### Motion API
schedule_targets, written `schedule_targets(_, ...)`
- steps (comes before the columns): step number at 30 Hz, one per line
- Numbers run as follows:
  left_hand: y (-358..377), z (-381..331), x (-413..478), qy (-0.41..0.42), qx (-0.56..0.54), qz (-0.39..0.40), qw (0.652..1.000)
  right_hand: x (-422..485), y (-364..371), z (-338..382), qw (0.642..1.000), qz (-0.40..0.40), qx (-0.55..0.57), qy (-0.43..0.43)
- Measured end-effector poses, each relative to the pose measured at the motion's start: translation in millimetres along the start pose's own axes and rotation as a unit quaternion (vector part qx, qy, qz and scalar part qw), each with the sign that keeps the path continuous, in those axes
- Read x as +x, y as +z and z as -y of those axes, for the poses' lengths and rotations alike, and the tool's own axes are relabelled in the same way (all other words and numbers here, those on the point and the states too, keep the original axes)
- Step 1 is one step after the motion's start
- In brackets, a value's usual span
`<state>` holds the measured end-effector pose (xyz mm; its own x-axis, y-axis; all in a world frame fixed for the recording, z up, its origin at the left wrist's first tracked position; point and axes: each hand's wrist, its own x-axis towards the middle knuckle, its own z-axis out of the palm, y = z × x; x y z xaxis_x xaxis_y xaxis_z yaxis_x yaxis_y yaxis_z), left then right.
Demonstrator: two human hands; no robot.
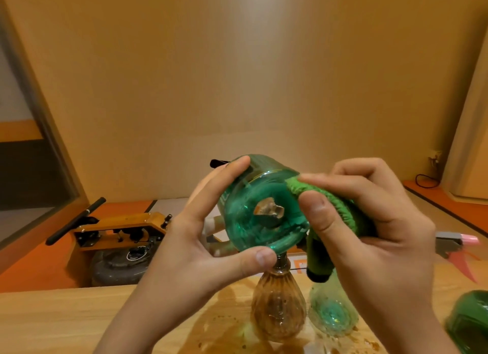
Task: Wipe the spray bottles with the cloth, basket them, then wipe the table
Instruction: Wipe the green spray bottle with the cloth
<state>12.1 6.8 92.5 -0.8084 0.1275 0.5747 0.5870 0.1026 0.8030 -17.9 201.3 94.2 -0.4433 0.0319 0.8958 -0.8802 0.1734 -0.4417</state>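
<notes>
My left hand (pixel 203 248) grips a green transparent spray bottle (pixel 261 208) lifted above the table, its base turned toward me, fingers on top and thumb underneath. A green cloth (pixel 340 208) is pinched in my right hand (pixel 369 235) and pressed against the bottle's right side. Below them two more spray bottles stand on the wooden table (pixel 66 319): a brownish one (pixel 277 311) and a clear greenish one (pixel 331 314). Brown liquid stains the table around them.
A green basket (pixel 470 322) shows at the right edge. A pink-and-grey spray head (pixel 456 241) pokes in behind my right hand. Beyond the table's far edge, an orange machine with a black lever (pixel 118 229) sits on the floor.
</notes>
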Motion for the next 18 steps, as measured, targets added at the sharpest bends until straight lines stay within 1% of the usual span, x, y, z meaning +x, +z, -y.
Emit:
schedule_targets(2, 1, -1, 0, -0.002, -0.007, -0.002, 1.000, 1, -2, -4, 0.999, 0.003, -0.035, -0.020)
schedule_targets(4, 2, -2, 0, -0.002, -0.010, -0.008, 1.000, 2, -4, -7, 0.999, -0.025, -0.031, -0.004)
schedule_targets(6, 2, -2, 0, 0.000, -0.016, -0.009, 1.000, 2, -5, -8, 0.999, -0.034, -0.022, 0.002)
schedule_targets(9, 3, -3, 0, 0.000, -0.012, -0.004, 1.000, -1, -2, -5, 0.997, -0.016, -0.063, -0.048)
schedule_targets(11, 3, -2, 0, -0.008, -0.007, 0.004, 1.000, 0, -2, -4, 0.996, -0.022, -0.074, -0.054)
schedule_targets(14, 6, -1, -1, -0.021, 0.042, 0.016, 0.999, 1, -5, -6, 0.996, -0.037, -0.069, -0.043)
schedule_targets(16, 10, -1, -1, -0.014, 0.084, 0.024, 0.996, 0, -5, -3, 0.995, -0.017, -0.079, -0.064)
schedule_targets(18, 13, -1, -1, -0.019, 0.086, 0.030, 0.996, 0, -4, 0, 0.992, 0.004, -0.094, -0.083)
